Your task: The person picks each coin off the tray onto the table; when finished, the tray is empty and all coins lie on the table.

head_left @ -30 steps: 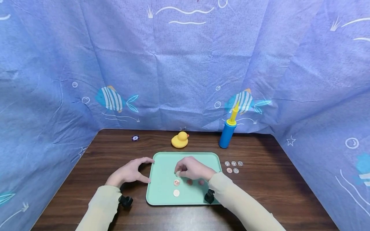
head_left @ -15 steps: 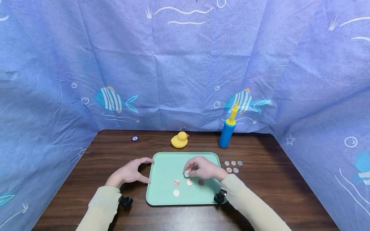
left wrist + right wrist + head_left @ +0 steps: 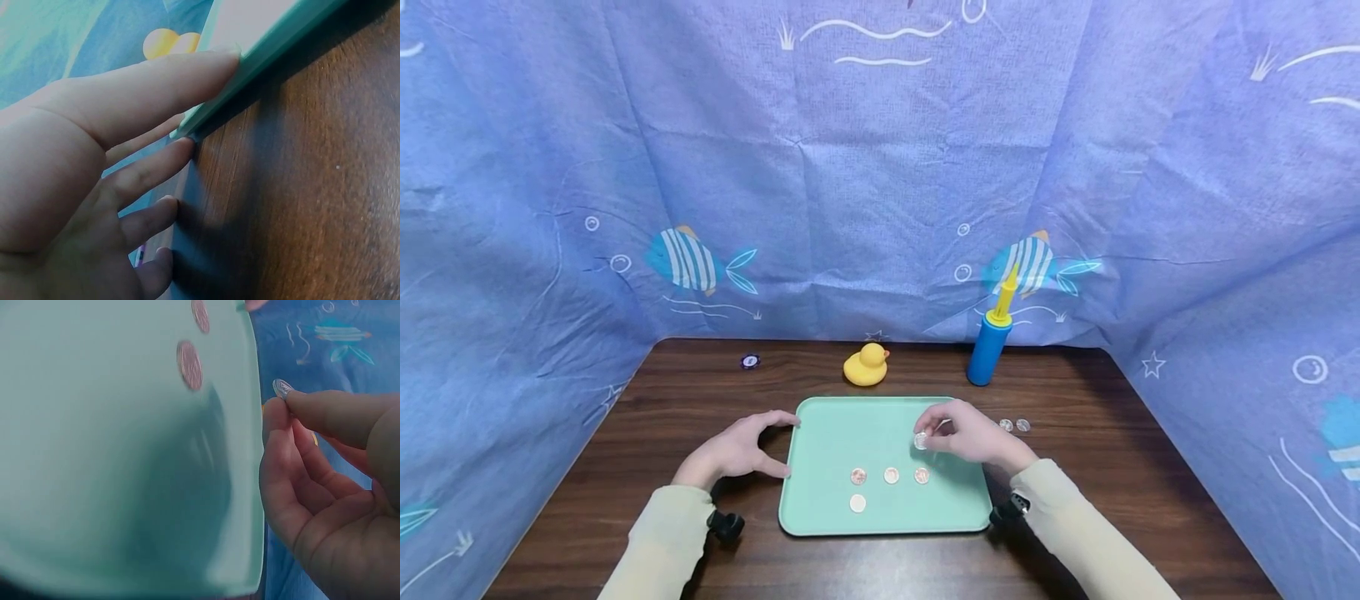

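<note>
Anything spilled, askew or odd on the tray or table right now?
Nothing stands out. Four coins lie flat on the tray, the right hand pinches another coin above it, and the left hand touches the tray's edge. Duck and pump stand upright.

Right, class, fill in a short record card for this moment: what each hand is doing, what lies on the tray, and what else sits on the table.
left hand: fingers straight, touching the left edge of the tray
right hand: pinches a silver coin above the tray
on the tray: four coins, three in a row and one nearer the person
beside the tray: loose coins on the table, partly hidden by the right hand
at the back: yellow rubber duck, blue pump, small purple chip
</note>
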A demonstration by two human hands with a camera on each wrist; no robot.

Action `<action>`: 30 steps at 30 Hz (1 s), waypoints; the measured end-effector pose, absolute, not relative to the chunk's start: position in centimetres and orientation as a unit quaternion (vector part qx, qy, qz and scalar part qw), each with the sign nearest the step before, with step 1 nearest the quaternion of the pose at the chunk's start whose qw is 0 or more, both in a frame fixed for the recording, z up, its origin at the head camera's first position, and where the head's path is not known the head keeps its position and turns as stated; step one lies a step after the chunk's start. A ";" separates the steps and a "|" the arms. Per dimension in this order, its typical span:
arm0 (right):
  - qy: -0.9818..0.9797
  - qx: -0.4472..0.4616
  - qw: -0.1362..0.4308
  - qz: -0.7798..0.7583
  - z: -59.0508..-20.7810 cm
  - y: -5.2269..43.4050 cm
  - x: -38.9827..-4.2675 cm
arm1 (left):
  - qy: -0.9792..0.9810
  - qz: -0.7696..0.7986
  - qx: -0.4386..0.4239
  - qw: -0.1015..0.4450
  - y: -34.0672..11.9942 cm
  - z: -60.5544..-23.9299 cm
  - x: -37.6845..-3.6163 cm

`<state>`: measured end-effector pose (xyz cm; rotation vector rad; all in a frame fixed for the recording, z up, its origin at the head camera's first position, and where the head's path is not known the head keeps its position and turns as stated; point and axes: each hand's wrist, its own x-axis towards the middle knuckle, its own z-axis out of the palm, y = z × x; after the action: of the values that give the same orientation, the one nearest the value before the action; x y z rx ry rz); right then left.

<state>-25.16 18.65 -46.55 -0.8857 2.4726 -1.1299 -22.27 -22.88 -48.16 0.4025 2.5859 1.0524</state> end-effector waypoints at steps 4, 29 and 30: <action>0.862 -0.292 0.137 -0.391 -46.5 20.3 -25.0 | 0.905 0.368 0.142 0.159 -23.0 -48.1 -22.3; 0.855 -0.247 0.107 -0.444 -48.1 28.8 -24.0 | 0.900 0.377 0.143 0.164 -22.9 -48.2 -22.3; 0.853 -0.248 0.104 -0.447 -48.1 29.0 -23.9 | 0.900 0.378 0.142 0.164 -22.9 -48.3 -22.3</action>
<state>-23.91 29.04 -48.13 -0.7305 2.5160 -1.3180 -22.28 -22.91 -48.30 0.4053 2.5644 1.0780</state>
